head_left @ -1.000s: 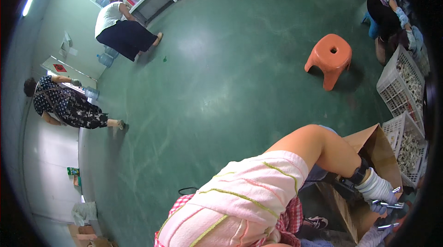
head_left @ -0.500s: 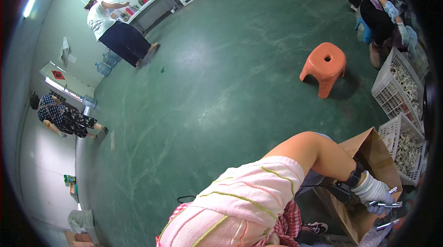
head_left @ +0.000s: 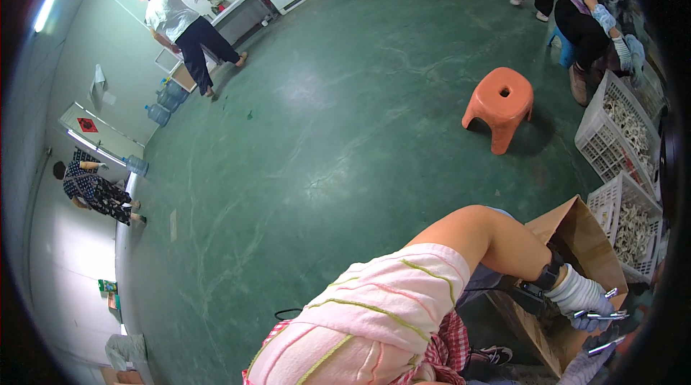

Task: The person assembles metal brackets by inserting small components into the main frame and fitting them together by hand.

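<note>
While the gloved left hand [head_left: 584,297] grips small metal parts [head_left: 603,315] over a cardboard box [head_left: 576,230], right hand [head_left: 586,363] mostly cut off; its grip unclear.

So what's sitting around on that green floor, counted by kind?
White crates: 2
Orange stool: 1
Blue stool: 1
Cardboard box: 1
Water jugs: 3
Total: 8
</note>
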The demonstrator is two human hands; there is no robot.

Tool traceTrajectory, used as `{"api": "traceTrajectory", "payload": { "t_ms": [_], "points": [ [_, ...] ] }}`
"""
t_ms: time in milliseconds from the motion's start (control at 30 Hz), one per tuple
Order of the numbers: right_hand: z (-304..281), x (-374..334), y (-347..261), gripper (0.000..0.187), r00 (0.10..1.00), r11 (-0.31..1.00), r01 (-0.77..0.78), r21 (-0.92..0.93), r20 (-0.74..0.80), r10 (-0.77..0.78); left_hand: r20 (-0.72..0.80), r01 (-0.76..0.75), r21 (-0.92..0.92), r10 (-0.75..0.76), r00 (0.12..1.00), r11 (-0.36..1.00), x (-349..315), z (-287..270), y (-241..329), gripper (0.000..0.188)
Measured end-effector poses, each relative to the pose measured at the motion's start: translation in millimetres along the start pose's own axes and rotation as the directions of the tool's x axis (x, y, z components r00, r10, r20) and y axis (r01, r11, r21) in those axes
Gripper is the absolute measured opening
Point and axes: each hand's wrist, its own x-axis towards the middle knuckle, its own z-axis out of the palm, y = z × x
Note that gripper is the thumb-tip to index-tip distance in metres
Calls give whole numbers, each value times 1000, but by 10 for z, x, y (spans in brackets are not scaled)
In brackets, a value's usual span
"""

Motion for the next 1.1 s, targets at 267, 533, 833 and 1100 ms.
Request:
{"api": "traceTrajectory", "payload": {
  "t_ms": [267,533,833,1100],
  "points": [
    [80,-45,112,43,999,993,-46,106,5,46,37,8,-50,-6,999,999,19,1,-29,23],
    [13,55,163,43,963,711,236,-662,61,-264,44,6,-30,-5,999,1000,90,-33,-89,24],
    [-70,239,246,46,678,417,273,-867,-134,-723,49,29,-27,-28,998,999,80,-22,-90,22],
    [-70,232,228,49,506,276,223,-935,-131,-852,68,41,-49,-38,997,998,61,13,-71,20]
  ]
}}
